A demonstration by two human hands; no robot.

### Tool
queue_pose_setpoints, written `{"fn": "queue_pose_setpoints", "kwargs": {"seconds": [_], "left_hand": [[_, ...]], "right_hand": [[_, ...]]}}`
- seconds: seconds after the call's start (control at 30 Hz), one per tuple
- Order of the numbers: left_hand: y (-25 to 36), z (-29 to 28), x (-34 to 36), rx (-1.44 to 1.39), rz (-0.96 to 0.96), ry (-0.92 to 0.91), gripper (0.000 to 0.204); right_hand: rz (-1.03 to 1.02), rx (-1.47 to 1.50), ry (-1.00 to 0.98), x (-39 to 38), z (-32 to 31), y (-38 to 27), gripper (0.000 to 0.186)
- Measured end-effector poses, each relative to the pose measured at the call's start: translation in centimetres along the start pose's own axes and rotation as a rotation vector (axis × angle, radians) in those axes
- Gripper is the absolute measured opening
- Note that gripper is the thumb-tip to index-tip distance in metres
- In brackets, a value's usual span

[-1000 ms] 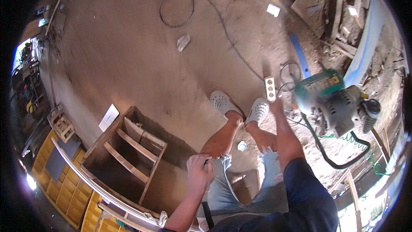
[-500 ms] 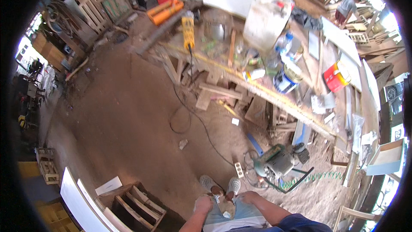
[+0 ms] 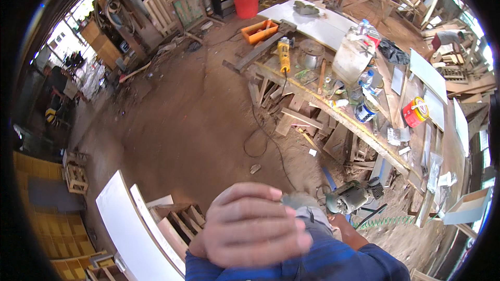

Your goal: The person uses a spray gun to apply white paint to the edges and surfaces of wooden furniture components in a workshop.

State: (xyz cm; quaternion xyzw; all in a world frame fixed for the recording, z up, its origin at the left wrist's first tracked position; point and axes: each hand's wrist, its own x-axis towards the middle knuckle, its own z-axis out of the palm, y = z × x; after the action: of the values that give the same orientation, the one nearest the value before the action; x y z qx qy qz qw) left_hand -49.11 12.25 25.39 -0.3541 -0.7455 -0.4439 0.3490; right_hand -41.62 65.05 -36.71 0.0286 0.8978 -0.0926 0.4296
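My left hand (image 3: 258, 224) is raised close before me, over the blue shirt (image 3: 328, 260). Its fingers are stretched out side by side toward the right, slightly blurred, with nothing seen in them. My right hand (image 3: 337, 220) is low by my right thigh, against the grey-blue shorts (image 3: 311, 212). Its fingers are hidden. Just beyond it on the ground stands a green-grey air compressor (image 3: 348, 198) with a coiled green hose (image 3: 383, 223).
A cluttered workbench (image 3: 338, 112) runs along the right, carrying a yellow power tool (image 3: 284, 54), a white jerrycan (image 3: 354, 54) and a red paint can (image 3: 415, 112). White boards (image 3: 130, 229) lean at lower left. A black cable (image 3: 281, 158) crosses the dirt floor. Two people are far right.
My left hand has come up from my knee to close in front of me. My right hand is nearer my body. The view has tilted upward, showing more of the far yard.
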Motion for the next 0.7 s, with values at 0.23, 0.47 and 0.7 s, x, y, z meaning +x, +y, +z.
{"fn": "queue_pose_setpoints", "kwargs": {"seconds": [0.23, 0.47, 0.7], "left_hand": [[-3.1, 2.3, 3.2, 0.26, 0.272, 0.4, 0.013], [-13.5, 3.3, 7.6, 0.25, 0.325, 0.367, 0.016], [-20.4, 0.7, 11.5, 0.318, 0.253, 0.245, 0.025]], "right_hand": [[-0.135, -0.146, -0.252, 6.6, -3.0, -10.5, 0.037], [-0.234, -0.101, -0.123, 19.9, -12.8, -19.1, 0.028], [-0.472, -0.028, 0.065, 28.3, -27.6, -29.9, 0.027]]}}
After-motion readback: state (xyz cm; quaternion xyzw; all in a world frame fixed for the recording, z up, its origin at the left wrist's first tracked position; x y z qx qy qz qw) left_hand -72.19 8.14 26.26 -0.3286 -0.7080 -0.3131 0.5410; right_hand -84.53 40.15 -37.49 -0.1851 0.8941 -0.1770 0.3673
